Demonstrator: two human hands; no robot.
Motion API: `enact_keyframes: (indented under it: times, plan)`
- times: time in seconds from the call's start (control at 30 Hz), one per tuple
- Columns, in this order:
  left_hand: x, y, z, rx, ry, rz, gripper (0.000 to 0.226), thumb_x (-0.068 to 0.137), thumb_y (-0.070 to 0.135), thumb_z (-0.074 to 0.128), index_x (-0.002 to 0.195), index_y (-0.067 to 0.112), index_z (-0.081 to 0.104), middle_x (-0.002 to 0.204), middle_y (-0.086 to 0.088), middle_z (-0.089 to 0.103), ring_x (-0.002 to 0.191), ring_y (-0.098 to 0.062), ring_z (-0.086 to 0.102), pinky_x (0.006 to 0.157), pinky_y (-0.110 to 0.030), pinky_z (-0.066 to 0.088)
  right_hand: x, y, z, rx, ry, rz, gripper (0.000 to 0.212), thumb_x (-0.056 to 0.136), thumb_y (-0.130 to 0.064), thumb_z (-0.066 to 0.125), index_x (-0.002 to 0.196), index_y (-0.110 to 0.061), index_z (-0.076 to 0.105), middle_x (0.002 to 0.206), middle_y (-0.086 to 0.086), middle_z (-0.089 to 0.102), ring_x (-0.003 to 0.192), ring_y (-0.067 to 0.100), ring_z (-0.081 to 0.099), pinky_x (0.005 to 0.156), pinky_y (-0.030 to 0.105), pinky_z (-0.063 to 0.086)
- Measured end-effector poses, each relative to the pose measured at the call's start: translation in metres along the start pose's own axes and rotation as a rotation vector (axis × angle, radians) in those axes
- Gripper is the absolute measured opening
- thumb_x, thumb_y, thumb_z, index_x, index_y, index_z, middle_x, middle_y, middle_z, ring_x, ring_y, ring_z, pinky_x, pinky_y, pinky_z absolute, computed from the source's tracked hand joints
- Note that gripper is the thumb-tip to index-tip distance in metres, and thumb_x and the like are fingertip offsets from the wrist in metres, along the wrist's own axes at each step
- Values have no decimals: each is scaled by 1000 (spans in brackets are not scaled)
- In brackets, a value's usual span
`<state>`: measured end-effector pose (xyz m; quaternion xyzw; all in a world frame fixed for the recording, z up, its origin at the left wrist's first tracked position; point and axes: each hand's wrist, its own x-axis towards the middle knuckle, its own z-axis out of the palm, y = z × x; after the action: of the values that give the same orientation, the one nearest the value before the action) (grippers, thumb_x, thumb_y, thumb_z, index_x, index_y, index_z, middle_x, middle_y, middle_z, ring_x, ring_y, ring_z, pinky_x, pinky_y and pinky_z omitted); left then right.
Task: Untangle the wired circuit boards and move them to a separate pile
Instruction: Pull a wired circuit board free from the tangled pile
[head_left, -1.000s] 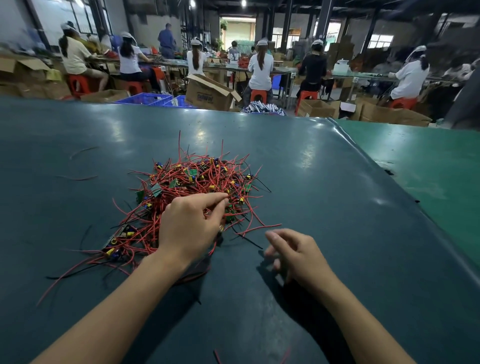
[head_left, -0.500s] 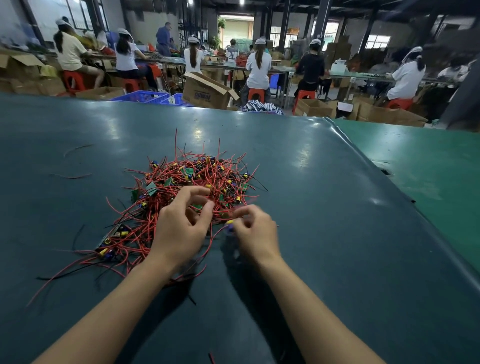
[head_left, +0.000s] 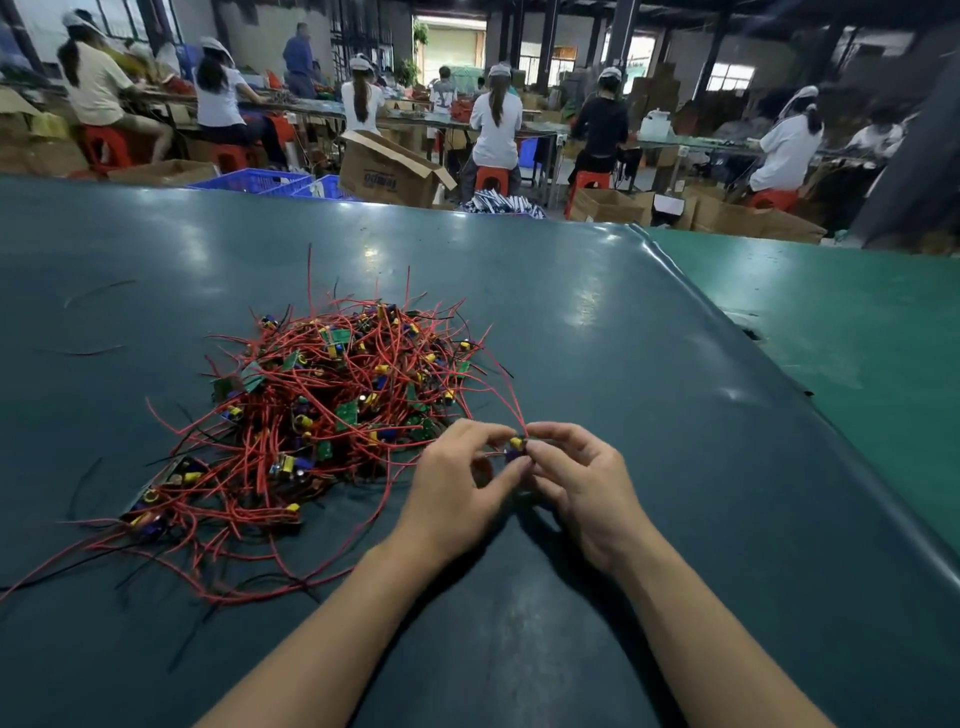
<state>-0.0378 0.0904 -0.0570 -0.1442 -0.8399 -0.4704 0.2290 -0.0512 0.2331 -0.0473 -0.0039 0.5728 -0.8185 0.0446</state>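
Observation:
A tangled pile of small green circuit boards with red and black wires (head_left: 332, 410) lies on the dark green table mat (head_left: 649, 415), left of centre. Just right of the pile's near edge, my left hand (head_left: 457, 493) and my right hand (head_left: 582, 483) pinch one small circuit board (head_left: 516, 450) between their fingertips; it carries a yellow and a blue part. Red wires run from this board up and back toward the pile. Most of the board is hidden by my fingers.
Loose black and red wire scraps (head_left: 98, 291) lie on the mat at far left. A lighter green table (head_left: 857, 332) adjoins on the right, past a raised seam. Beyond the far edge stand a cardboard box (head_left: 387, 171), blue crates (head_left: 260, 182) and several seated workers.
Both hands have moved right, away from the pile's near edge, with one board pinched between them. A second ago my right hand lay apart on the mat, holding nothing.

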Motion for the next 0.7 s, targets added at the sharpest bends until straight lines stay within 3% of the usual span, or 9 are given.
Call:
enact_keyframes:
  times: [0.1,0.2,0.37,0.43,0.53,0.7]
  plan:
    - [2,-12,2,-93,-18,-51,22,83,12,76,105,14,74,97,2,71,87,-6,66,79,-17,49,7,7,-5,70,-6,18,17,78,-10,71,94,-6,66,85,12,71,69,18,68,65,26,57]
    - [1,-15,1,-165,-7,-105,24,79,9,79,102,17,76,92,3,73,84,-7,68,78,-21,52,9,10,-6,30,5,12,8,85,-2,68,90,-7,69,85,13,72,70,19,69,64,25,56]
    - [-1,-11,-2,-298,19,-247,28,73,7,84,100,10,75,90,2,76,85,-11,72,80,-23,56,2,8,-5,24,54,5,11,86,5,66,84,-5,68,83,15,71,72,22,69,61,26,57]
    - [-1,-10,-2,-364,-24,-251,28,72,4,83,99,9,74,89,0,76,85,-10,72,80,-22,56,1,7,-5,32,60,-4,11,87,7,64,86,-5,64,80,15,70,70,24,69,59,27,57]
    - [-1,-10,-2,-395,44,-245,28,69,3,84,95,10,75,85,2,77,80,-9,72,76,-18,54,-2,6,-3,6,64,-45,9,87,3,65,86,-5,61,83,16,68,70,26,69,60,28,57]
    - [-3,-6,-1,-424,42,-245,26,64,6,87,87,9,76,77,-2,76,74,-22,73,75,-34,60,-7,0,1,-76,55,-25,8,85,-5,70,83,-4,62,71,11,70,57,19,66,54,26,55]
